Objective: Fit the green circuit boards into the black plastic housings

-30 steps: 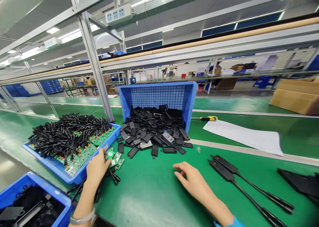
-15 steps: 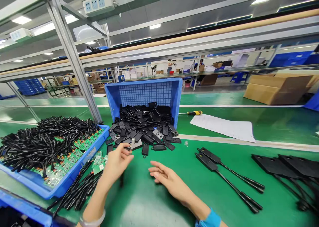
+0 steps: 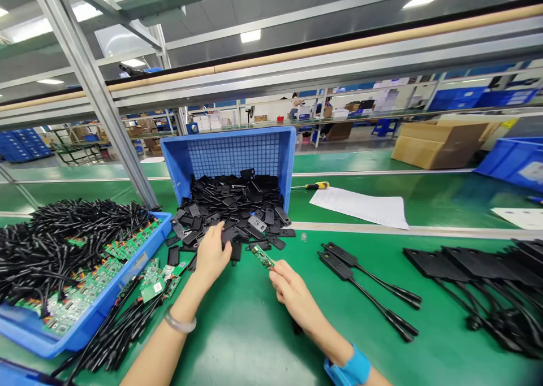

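Right hand (image 3: 293, 293) with circuit board (image 3: 263, 257); left hand (image 3: 211, 257) at black cases (image 3: 235, 196)

Right grip pinches the board's end; left grip is partly curled, its hold impossible to tell.

Taking the clock from midway between the hands (image 3: 212, 256) (image 3: 294, 298): wide open at six, over bare green surface (image 3: 241, 335). Blocked at twelve by heaped black casings (image 3: 237, 199) and the blue bin (image 3: 229, 134) behind. Hemmed in at nine by loose boards (image 3: 155, 276) and a tray (image 3: 95, 312), at eight by bundled cables (image 3: 119, 332). Passable at two, toward flat paper (image 3: 360, 208). Obstructed at three by two cabled units (image 3: 339, 264).
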`<action>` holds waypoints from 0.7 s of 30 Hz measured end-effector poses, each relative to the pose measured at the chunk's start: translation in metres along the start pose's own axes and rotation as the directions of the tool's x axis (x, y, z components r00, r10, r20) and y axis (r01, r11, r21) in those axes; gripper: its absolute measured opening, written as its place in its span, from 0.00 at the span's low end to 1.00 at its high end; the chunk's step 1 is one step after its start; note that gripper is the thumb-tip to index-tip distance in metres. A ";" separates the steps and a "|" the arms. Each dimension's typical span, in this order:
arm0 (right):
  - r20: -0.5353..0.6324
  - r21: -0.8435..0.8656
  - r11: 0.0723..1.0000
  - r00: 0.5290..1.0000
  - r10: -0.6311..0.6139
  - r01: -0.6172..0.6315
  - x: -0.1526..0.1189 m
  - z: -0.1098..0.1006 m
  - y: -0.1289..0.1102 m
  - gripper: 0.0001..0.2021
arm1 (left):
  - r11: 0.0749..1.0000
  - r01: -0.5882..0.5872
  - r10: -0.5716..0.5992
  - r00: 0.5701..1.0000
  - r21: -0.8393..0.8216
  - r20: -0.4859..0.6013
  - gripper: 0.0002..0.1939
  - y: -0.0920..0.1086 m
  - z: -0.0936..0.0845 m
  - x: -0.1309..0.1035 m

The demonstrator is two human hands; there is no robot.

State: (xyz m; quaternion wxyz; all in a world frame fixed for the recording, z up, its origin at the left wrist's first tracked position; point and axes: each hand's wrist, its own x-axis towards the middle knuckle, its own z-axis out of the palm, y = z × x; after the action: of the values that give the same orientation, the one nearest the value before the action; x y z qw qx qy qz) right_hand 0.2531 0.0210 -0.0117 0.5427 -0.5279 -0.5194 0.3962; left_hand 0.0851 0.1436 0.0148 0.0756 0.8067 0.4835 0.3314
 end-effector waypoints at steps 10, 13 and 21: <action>0.024 0.001 0.998 0.997 -0.070 0.070 -0.003 -0.004 -0.005 0.14 | 0.161 0.506 -0.070 0.862 -0.847 0.501 0.24 0.019 0.018 -0.047; 0.033 0.025 1.000 0.999 -0.018 0.017 -0.002 -0.003 -0.003 0.17 | -0.013 0.535 -0.041 0.844 -0.845 0.535 0.23 0.020 0.018 -0.050; -0.027 0.212 0.970 0.991 0.127 -0.119 -0.002 0.001 -0.001 0.20 | -0.131 0.572 0.005 0.817 -0.810 0.577 0.29 0.028 0.018 -0.056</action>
State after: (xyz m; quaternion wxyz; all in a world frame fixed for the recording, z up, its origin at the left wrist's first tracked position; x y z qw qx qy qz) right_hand 0.2517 0.0195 -0.0114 0.5803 -0.5067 -0.4297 0.4711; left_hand 0.0989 0.0865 -0.0120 0.7982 0.4095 0.2329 0.3755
